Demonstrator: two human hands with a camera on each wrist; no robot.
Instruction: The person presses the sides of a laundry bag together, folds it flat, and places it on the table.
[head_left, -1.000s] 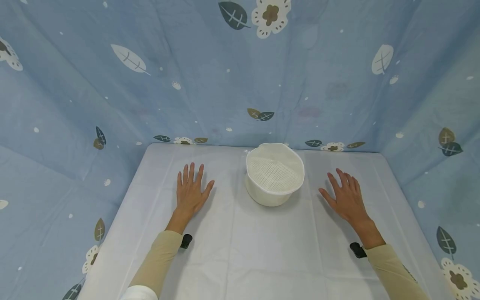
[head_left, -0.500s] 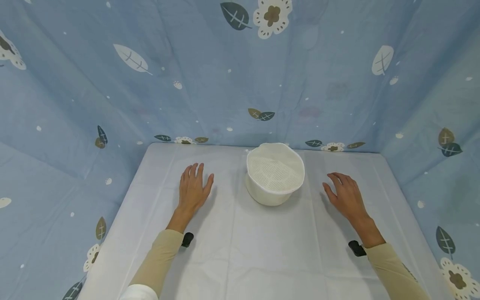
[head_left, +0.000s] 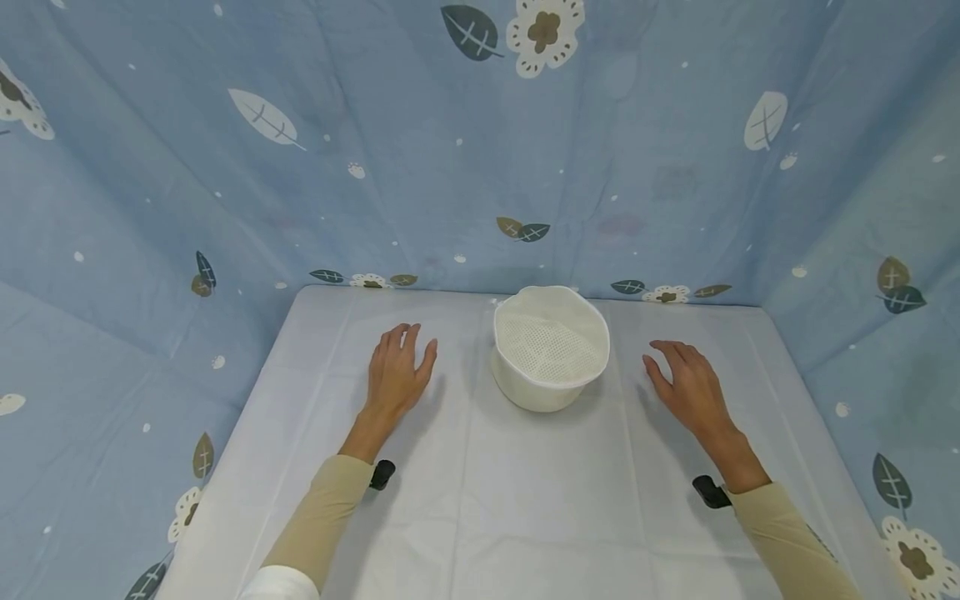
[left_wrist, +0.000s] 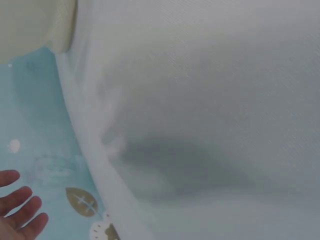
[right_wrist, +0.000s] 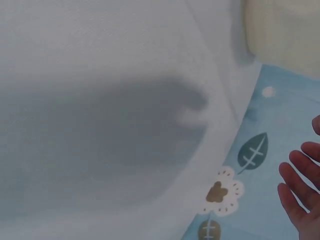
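Observation:
A cream-white plastic strainer basket with a perforated inside and a wavy rim stands tilted toward the viewer near the back of the table. To its left, my left hand hovers with relaxed, slightly bent fingers and holds nothing. My right hand is on the basket's other side, fingers loosely bent, also holding nothing. Both hands cast shadows on the cloth and are apart from the basket. In the left wrist view the basket's side shows at the upper left; in the right wrist view its wall is at the upper right.
A white cloth covers the table. Blue curtains with leaves and flowers hang behind it and along both sides. Small black devices sit at both wrists, beside the beige sleeves.
The spread fingers of both hands have drawn into a looser bend. My left hand has shifted right toward the basket; the right hand has barely moved. The basket stays in place.

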